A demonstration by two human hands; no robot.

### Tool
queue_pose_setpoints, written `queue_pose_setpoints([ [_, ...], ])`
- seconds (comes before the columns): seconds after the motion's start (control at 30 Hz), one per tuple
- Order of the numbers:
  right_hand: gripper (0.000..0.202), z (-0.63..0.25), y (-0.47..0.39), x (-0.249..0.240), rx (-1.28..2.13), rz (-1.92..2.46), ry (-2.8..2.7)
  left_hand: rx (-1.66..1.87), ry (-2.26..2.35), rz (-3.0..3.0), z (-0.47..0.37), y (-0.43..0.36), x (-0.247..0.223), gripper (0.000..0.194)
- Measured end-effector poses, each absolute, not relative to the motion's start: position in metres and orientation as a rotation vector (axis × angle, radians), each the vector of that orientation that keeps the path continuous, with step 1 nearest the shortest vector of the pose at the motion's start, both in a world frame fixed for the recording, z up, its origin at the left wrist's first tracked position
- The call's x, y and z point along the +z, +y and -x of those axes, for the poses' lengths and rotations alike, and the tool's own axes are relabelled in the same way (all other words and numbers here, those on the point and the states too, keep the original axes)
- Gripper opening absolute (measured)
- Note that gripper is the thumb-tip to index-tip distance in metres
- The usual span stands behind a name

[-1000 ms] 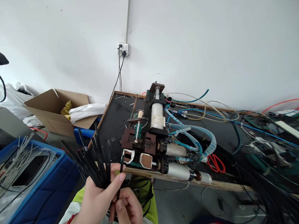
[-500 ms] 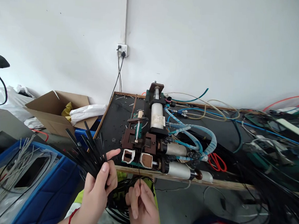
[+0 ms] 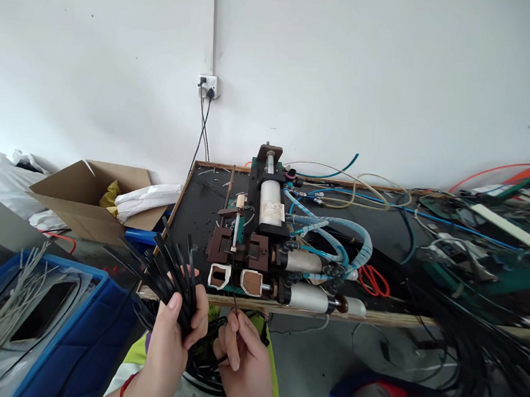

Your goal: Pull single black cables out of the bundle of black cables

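Observation:
A fan of black cable ends sticks up out of my left hand, whose fingers are wrapped round the bundle. My right hand pinches one thin black cable between thumb and fingertips, just below the table's front edge. That cable points up toward the gap between two brown-faced, white-rimmed pads at the front of a pneumatic machine. Whether its tip touches the machine cannot be made out. Loops of black cable hang between my hands over my lap.
On the left stand a blue crate with pale wires and a phone, and an open cardboard box. Air hoses and a red coil lie right of the machine. Black cables droop over the table edge at right.
My left index finger, stretched out before, is now curled in round the bundle. The camera view has swung slightly to the right. My right hand still pinches the thin cable.

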State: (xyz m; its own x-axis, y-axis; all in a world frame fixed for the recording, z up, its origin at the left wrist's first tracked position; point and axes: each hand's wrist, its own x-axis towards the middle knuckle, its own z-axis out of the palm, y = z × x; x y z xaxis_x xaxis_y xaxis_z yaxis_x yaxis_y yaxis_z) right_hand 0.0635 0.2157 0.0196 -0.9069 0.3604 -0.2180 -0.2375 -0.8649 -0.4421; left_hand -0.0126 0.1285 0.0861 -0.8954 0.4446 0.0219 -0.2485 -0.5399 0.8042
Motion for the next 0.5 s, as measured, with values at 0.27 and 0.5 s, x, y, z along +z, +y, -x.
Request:
queue_pose_setpoints([
  [0.27, 0.029, -0.0566, 0.2173, 0.0187, 2.751, 0.412, -0.579, 2.325, 1.323, -0.228, 0.0102, 0.1287, 0.0891, 0.052],
  [0.5, 0.033, -0.0564, 0.2171, 0.0212, 2.742, 0.410, -0.640, 2.337, 1.366, -0.241, 0.0075, 0.1262, 0.0810, 0.035],
])
